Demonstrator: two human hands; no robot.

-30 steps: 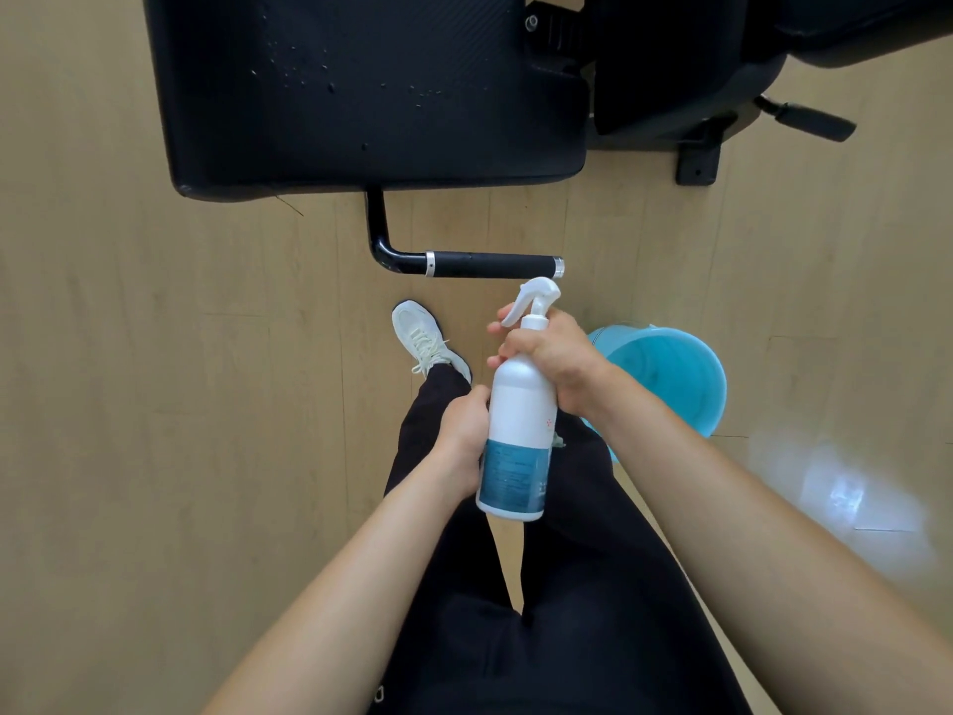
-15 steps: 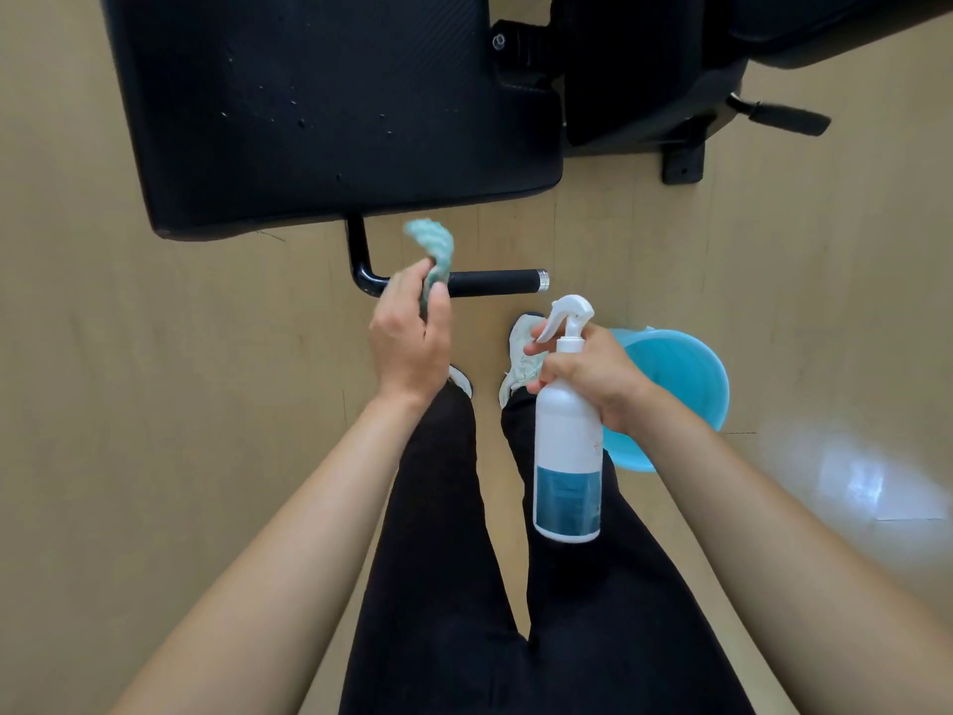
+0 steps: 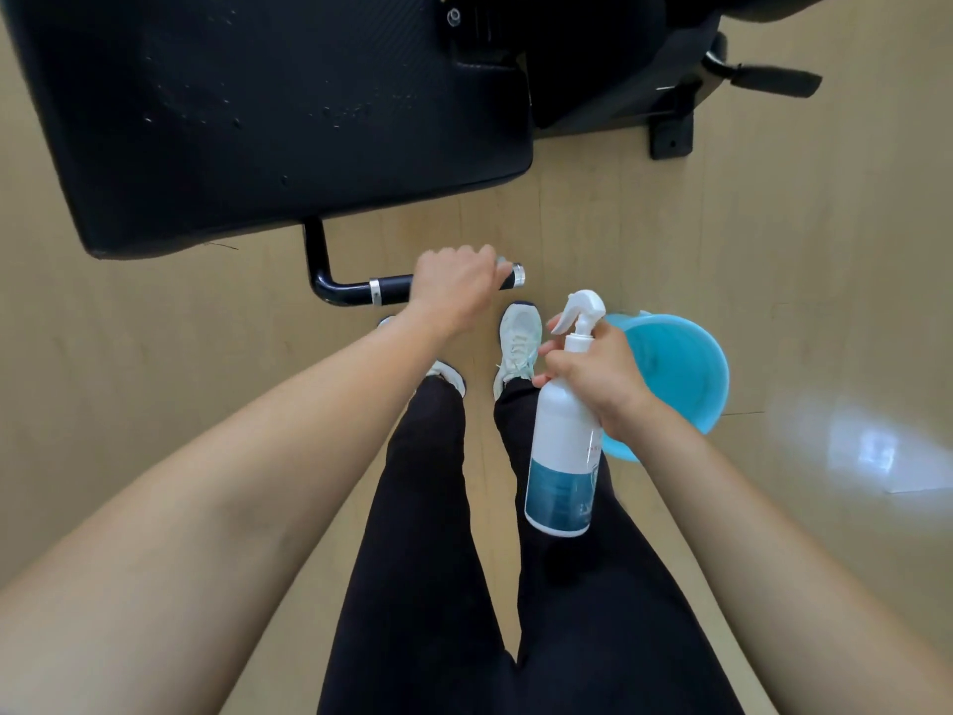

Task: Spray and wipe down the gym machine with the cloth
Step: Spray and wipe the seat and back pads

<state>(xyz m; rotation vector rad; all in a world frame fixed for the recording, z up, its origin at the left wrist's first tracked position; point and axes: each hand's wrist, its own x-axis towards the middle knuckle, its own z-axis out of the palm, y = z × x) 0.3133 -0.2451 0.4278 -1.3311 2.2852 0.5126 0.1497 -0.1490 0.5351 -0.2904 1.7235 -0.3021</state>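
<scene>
The gym machine's black padded seat (image 3: 278, 110) fills the top of the view, speckled with spray droplets. Below it juts a black handle bar (image 3: 356, 291) with silver rings. My left hand (image 3: 454, 286) grips the handle's right part, curled round it with the teal cloth (image 3: 501, 261) under the fingers; only a sliver of cloth shows. My right hand (image 3: 593, 376) holds a white spray bottle (image 3: 564, 456) by its neck, upright, nozzle pointing left, over my right thigh.
A light blue bucket (image 3: 686, 374) stands on the wooden floor right of my feet. My white shoes (image 3: 518, 348) are just below the handle. More black machine frame and a lever (image 3: 773, 80) sit at the top right.
My left hand left the bottle, lifted the teal cloth, then came down and closed round the handle bar. My right hand carried the bottle to the right.
</scene>
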